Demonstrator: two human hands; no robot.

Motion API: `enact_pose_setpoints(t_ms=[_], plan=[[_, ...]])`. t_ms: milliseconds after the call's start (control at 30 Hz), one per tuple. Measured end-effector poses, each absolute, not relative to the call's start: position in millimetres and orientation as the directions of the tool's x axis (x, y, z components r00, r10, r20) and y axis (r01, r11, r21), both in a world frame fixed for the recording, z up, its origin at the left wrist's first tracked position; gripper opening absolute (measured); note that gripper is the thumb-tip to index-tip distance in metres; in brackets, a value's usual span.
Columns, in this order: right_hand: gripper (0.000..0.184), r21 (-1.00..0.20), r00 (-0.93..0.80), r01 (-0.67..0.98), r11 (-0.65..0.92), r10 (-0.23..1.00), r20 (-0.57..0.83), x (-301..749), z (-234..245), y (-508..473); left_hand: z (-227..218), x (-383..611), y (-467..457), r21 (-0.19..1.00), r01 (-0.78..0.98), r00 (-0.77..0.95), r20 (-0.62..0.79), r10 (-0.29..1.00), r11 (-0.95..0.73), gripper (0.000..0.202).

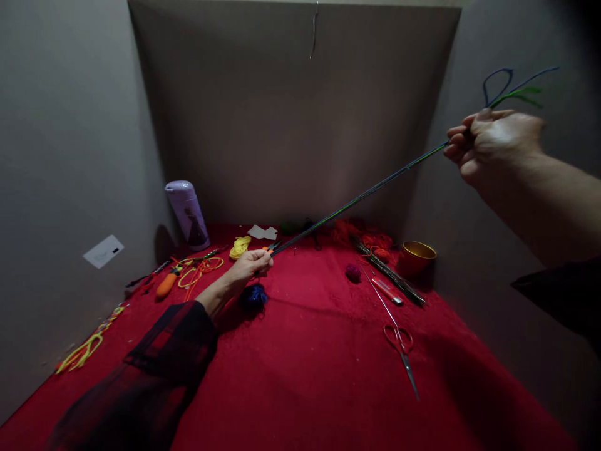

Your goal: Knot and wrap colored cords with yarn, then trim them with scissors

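Observation:
Blue and green yarn strands [361,197] stretch taut on a slant between my two hands. My left hand [253,264], low and left of the middle, pinches their lower end. Raised at the upper right, my right hand [493,141] is closed around the other end. Above that fist a blue loop and loose blue and green ends stick out. A ball of dark blue yarn [254,297] lies on the red cloth just below my left hand. Something orange with a dark tip, perhaps pliers [273,247], shows just behind my left fingers.
Red-handled scissors [399,341], a red cutter [387,291], a bundle of thin sticks [394,275] and a gold-lined bowl [417,255] are on the right. On the left stand a purple bottle [188,216] and an orange-handled tool [166,285]. Grey walls enclose the red cloth [305,376].

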State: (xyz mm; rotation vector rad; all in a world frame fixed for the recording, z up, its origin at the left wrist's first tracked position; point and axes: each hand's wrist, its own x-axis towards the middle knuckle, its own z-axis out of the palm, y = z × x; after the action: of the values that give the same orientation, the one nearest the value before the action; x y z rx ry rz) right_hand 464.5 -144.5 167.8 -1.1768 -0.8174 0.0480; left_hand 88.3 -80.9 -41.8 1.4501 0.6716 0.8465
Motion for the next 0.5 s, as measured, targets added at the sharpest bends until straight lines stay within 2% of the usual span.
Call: enact_pose_setpoints(t_ms=[67,200,367,433,500], plan=[[0.030,-0.862,0.782,0.284,0.421,0.419,0.462,451.3,169.5,-145.8,-41.1,87.7,-80.8,0.994,-0.104,0.554,0.092,0.828,-0.041,0.030],[0.029,-0.779,0.675,0.350,0.520,0.437,0.595,424.6,162.7,-142.8,-35.3,88.4,-85.8,0.983,-0.184,0.529,0.092,0.843,0.008,0.021],[0.025,-0.735,0.538,0.397,0.549,0.509,0.672,393.4,132.6,-127.5,-24.2,88.9,-97.2,0.952,-0.293,0.505,0.072,0.860,0.092,0.013],[0.024,-0.742,0.467,0.409,0.531,0.576,0.670,377.9,111.8,-122.5,-21.5,89.8,-99.6,0.923,-0.349,0.518,0.044,0.854,0.164,0.011],[0.023,-0.785,0.358,0.452,0.425,0.719,0.595,361.7,86.2,-121.2,-20.4,91.3,-101.3,0.880,-0.407,0.529,0.007,0.849,0.246,0.012]])
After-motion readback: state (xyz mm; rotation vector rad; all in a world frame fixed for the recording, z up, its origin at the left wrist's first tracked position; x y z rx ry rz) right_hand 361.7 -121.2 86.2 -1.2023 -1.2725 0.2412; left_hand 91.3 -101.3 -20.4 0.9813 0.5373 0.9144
